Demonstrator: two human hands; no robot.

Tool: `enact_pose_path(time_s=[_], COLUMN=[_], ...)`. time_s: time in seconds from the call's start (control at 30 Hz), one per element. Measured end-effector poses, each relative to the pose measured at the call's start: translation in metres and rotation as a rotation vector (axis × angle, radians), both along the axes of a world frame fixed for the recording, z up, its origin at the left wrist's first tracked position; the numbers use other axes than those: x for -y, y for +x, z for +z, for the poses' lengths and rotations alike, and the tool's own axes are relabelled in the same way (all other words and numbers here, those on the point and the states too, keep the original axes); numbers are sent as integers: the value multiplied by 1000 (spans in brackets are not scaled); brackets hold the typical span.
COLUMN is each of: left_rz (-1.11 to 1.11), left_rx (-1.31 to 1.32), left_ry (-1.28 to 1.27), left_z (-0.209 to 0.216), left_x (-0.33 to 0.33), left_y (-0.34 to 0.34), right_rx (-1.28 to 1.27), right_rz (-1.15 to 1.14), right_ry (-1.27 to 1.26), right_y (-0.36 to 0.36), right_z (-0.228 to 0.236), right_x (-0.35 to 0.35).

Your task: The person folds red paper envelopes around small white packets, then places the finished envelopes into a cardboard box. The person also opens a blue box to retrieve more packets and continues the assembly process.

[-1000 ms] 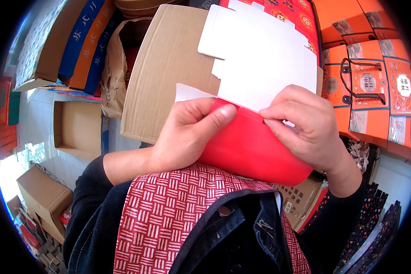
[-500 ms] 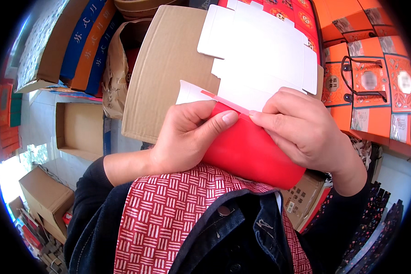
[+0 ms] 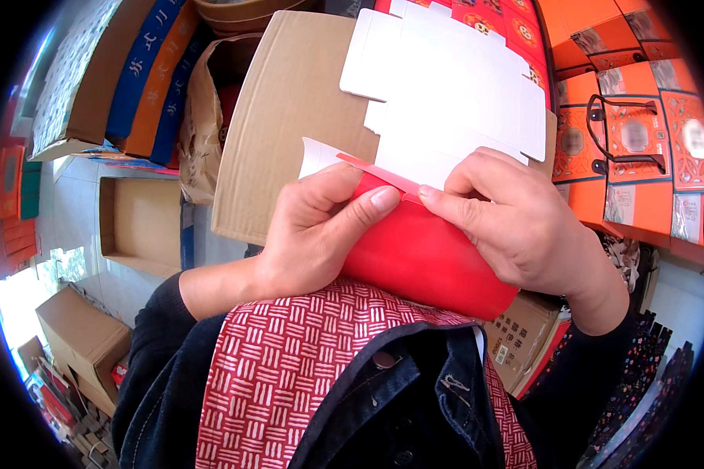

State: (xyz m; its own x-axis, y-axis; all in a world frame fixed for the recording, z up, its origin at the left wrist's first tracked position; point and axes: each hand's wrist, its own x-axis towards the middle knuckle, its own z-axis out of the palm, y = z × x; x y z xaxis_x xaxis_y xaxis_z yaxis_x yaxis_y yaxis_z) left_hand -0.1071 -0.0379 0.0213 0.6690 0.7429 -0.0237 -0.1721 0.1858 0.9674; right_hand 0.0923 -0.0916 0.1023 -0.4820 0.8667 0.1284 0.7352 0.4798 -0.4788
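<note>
A glossy red paperboard box blank (image 3: pixel 422 254), white on its inner side, is bent into a curve just in front of my body. Along its upper edge runs a narrow pinkish-red flap (image 3: pixel 382 178), and a white tab (image 3: pixel 317 159) sticks out at its left end. My left hand (image 3: pixel 309 230) grips the left part, thumb pressed on the red face near the fold. With thumb and fingers closed, my right hand (image 3: pixel 520 219) pinches the same edge a little further right. Beyond both hands lie flat white blanks (image 3: pixel 461 86); my fingers hide part of the held edge.
The white blanks rest on a brown cardboard sheet (image 3: pixel 281 117). Orange gift boxes (image 3: pixel 633 148) with a dark handle are stacked at right. At left are an open shallow carton (image 3: pixel 145 223), a paper bag (image 3: pixel 199 148) and blue and orange boxes (image 3: pixel 145 86).
Both thumbs have shifted slightly left along the folded edge. The red blank has tilted a little and moved slightly left with my hands.
</note>
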Motion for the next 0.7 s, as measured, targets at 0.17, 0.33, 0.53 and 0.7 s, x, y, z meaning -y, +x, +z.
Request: enact_pose_path(time_s=[0.17, 0.33, 0.53, 0.7], left_rz=[-17, 20, -41, -10], left_rx=[-23, -29, -80, -36], left_ry=[52, 61, 90, -10], left_z=[-1, 1, -6, 7], left_x=[-1, -1, -3, -8], left_y=[-2, 0, -5, -1], right_rx=[9, -142, -183, -79], right_rz=[20, 34, 55, -4], right_ry=[-15, -58, 8, -82], right_y=[0, 4, -2, 16], right_z=[-2, -7, -12, 18], right_x=[2, -3, -4, -6])
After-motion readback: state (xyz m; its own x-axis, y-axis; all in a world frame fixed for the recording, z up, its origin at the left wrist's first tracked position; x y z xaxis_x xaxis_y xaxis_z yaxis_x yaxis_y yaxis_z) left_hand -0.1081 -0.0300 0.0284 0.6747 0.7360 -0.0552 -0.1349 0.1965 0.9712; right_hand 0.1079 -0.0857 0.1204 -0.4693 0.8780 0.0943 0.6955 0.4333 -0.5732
